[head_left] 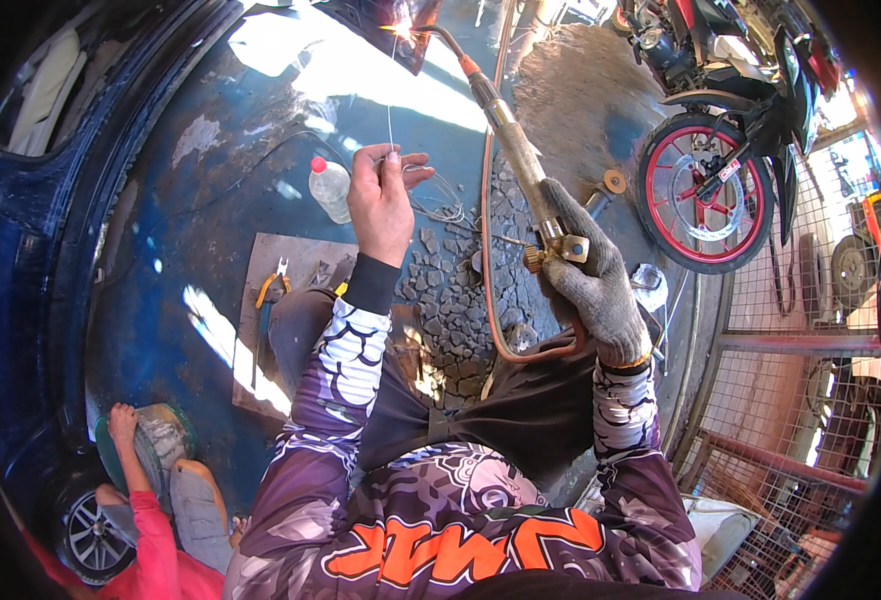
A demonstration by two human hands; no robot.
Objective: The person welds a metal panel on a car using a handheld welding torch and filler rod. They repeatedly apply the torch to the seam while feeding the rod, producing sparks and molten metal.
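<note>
My right hand (591, 280), in a grey knit glove, is wrapped round the valve end of a gas welding torch (513, 135). The torch slants up and to the left, and its bent tip ends at a bright orange glow on a dark metal piece (379, 25). Bare and raised, my left hand (383, 200) pinches a thin wire rod (391, 105) between thumb and fingers. That rod runs up to the glow at the torch tip. An orange-brown hose (488, 250) loops from near my right hand up past the torch.
Left of my left hand stands a clear bottle with a red cap (330, 188). Pliers (274, 282) lie on a board (251, 375). A red-rimmed motorcycle wheel (706, 195) stands at right, a blue vehicle (21, 270) at left. Another person in a red sleeve (153, 530) sits lower left.
</note>
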